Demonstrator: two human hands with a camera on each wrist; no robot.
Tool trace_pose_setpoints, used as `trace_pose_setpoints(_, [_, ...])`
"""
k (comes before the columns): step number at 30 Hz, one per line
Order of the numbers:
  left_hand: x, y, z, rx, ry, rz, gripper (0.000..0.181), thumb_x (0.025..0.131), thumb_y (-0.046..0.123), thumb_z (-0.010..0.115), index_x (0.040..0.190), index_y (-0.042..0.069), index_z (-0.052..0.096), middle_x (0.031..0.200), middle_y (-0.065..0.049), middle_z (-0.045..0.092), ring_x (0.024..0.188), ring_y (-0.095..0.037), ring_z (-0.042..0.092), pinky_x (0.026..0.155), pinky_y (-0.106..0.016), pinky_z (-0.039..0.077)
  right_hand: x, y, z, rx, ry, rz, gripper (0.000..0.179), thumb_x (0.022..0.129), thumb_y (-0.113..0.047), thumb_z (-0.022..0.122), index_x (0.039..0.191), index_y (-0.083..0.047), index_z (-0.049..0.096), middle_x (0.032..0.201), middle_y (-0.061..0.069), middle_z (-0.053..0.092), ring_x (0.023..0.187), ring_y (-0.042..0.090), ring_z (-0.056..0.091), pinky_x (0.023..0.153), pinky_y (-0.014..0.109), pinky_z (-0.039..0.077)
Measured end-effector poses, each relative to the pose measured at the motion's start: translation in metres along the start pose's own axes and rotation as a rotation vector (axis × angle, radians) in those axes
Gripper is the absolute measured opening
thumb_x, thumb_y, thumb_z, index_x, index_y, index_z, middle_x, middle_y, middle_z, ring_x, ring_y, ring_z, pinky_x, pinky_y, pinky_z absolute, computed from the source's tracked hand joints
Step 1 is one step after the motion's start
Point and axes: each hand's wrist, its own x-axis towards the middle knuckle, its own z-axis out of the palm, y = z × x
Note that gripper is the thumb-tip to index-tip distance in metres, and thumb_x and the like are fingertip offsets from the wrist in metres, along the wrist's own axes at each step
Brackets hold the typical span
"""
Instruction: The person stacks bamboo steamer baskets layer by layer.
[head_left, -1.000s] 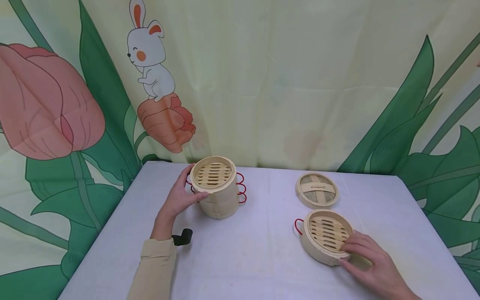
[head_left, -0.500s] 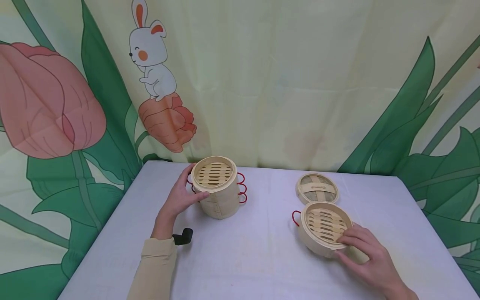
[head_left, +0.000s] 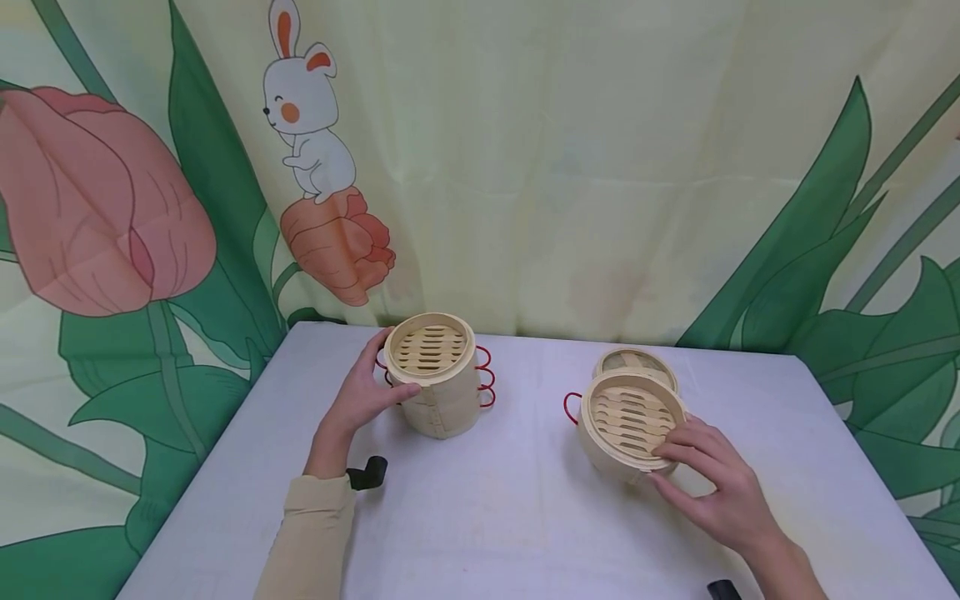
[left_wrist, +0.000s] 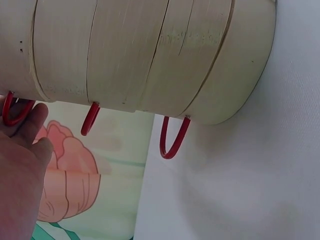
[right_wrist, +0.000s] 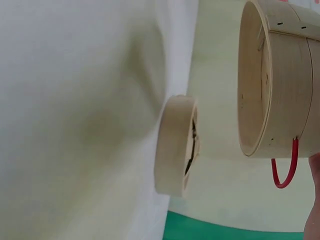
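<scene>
In the head view, a stack of bamboo steamer baskets with red loop handles stands on the left of the table, its top slats uncovered. My left hand holds its upper tier, thumb in front and fingers on the far side. Part of that hand shows by a red handle in the left wrist view. On the right, a single steamer basket is raised and tilted, its near rim gripped by my right hand. The right wrist view shows this basket's open underside clear of the table.
A bamboo steamer lid lies on the white-covered table behind the raised basket, partly hidden by it. A printed curtain hangs behind the table. Black wrist mounts show near both wrists.
The right hand has lifted the single basket off the table and moved it up and to the left, now overlapping the lid in view. The left hand and stack stay put.
</scene>
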Motion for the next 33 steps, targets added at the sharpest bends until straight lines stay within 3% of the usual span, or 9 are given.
trace_pose_setpoints(9, [-0.001,-0.003,0.000,0.002,-0.002,-0.009,0.108,0.075,0.031,0.091,0.159,0.014,0.025,0.155,-0.011,0.034,0.127,-0.032,0.034,0.097,-0.058,0.034,0.024,0.000,0.019,0.041,0.067,-0.065,0.048,0.091,-0.052,0.070,0.088,-0.004,0.075,0.091,0.010,0.068,0.103,0.020,0.057,0.113,0.031,0.033])
trace_pose_setpoints(16, [-0.001,-0.004,-0.001,-0.001,0.006,-0.002,0.110,0.074,0.032,0.091,0.159,0.014,0.024,0.155,-0.012,0.034,0.127,-0.033,0.034,0.098,-0.060,0.034,0.045,0.000,0.033,0.051,0.070,-0.089,0.046,0.092,-0.050,0.070,0.091,-0.004,0.076,0.092,0.008,0.069,0.103,0.022,0.057,0.111,0.030,0.034])
trace_pose_setpoints(23, [0.000,-0.005,-0.001,-0.022,0.011,0.029,0.107,0.075,0.027,0.091,0.159,0.013,0.026,0.154,-0.012,0.034,0.127,-0.032,0.034,0.100,-0.061,0.032,0.079,-0.006,0.050,0.097,0.126,-0.180,0.042,0.093,-0.043,0.071,0.087,-0.002,0.075,0.089,0.012,0.068,0.096,0.030,0.057,0.108,0.036,0.037])
trace_pose_setpoints(33, [0.000,-0.003,0.001,-0.038,0.010,0.010,0.107,0.076,0.028,0.091,0.160,0.015,0.025,0.155,-0.011,0.033,0.130,-0.032,0.032,0.101,-0.063,0.030,0.124,-0.023,0.073,0.162,0.175,-0.260,0.043,0.095,-0.038,0.071,0.085,0.004,0.073,0.085,0.016,0.066,0.087,0.035,0.057,0.104,0.041,0.039])
